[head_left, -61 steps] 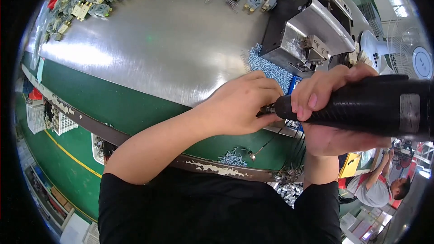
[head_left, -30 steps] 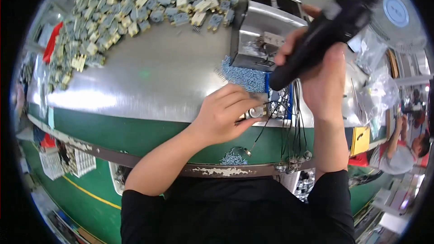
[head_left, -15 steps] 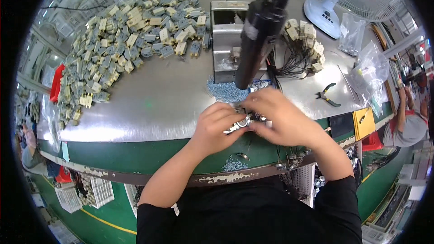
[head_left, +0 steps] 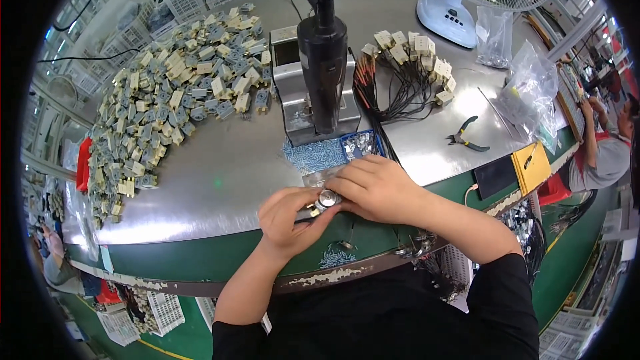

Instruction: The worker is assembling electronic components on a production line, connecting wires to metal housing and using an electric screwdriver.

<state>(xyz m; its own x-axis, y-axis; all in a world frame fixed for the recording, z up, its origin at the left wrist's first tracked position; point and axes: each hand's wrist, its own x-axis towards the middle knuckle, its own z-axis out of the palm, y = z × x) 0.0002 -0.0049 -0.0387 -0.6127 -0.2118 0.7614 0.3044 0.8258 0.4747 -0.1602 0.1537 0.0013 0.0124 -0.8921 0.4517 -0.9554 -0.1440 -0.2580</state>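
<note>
Close to the table's front edge, my left hand [head_left: 285,219] is closed around a small part with a round silvery metal disc [head_left: 328,198] on it. My right hand [head_left: 377,190] meets it from the other side, its fingers curled and pressed on the same part. Much of the part is hidden by the fingers. A flat metal piece [head_left: 317,179] lies just beyond my fingertips. Behind it are a heap of small bluish screws [head_left: 310,157] and a blue tray [head_left: 344,149] of shiny metal pieces. A black power screwdriver [head_left: 323,60] hangs upright above them.
A metal bin [head_left: 288,90] stands behind the screwdriver. Grey-and-cream connector blocks [head_left: 180,87] cover the left. On the right are wired cream blocks [head_left: 427,53], pliers [head_left: 469,137], a fan [head_left: 447,20] and a yellow notebook [head_left: 531,170]. More screws [head_left: 337,258] lie near the edge.
The view has shifted, so the table contents sit differently. Both hands have drawn in closer together, and the disc now faces up between them. My right hand's blurred motion has stilled.
</note>
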